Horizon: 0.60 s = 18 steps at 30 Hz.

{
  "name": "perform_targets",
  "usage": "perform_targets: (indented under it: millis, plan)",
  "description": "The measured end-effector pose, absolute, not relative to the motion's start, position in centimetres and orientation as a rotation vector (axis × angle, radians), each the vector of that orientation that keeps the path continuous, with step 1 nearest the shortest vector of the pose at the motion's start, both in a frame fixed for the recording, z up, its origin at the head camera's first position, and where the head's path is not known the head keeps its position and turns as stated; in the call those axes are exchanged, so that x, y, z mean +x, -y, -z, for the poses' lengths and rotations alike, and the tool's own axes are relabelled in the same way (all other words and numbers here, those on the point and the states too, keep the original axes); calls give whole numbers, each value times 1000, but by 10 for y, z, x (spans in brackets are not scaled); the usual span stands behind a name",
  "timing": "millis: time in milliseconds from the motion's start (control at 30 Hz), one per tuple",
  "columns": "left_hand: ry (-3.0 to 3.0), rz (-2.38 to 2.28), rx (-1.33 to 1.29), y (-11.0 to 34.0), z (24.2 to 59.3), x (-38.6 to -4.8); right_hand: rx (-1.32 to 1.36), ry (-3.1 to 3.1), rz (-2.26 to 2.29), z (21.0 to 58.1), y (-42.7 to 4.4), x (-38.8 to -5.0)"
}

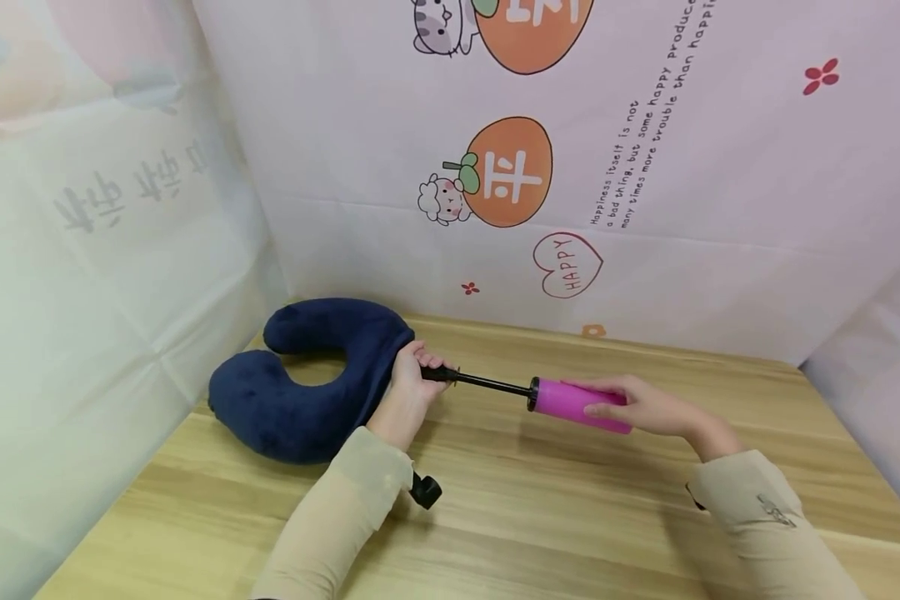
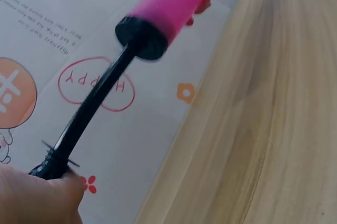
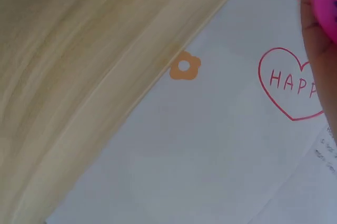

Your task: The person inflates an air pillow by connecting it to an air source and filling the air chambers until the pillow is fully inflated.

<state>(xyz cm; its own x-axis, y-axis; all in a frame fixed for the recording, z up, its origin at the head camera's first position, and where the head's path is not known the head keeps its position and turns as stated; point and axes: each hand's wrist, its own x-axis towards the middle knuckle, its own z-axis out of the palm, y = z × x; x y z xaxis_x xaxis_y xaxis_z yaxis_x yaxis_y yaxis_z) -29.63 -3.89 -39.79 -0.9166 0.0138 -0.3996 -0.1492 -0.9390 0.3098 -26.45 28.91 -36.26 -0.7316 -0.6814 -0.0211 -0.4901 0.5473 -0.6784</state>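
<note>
A hand pump with a magenta barrel and a black rod is held off the wooden table. My left hand grips its black end piece, right beside a navy U-shaped neck pillow. That hand hides where the end piece meets the pillow, so I cannot tell if they join. My right hand holds the barrel around its far part; in the left wrist view the barrel hangs at the top with the rod drawn out. Only an edge of the right hand shows in the right wrist view.
Beneath my left forearm a black buckle-like piece lies on the wooden table. White printed sheets hang behind the table's back edge and along both sides.
</note>
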Motion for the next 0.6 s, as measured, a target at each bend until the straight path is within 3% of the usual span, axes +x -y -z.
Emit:
perform_targets:
  millis: [233, 600]
  plan:
    - [-480, -2973, -614, 36, 401, -296, -992, -2539, 906, 361, -284, -267]
    - [-500, -2982, -622, 29, 404, -295, -1135, -2580, 834, 374, -213, -284]
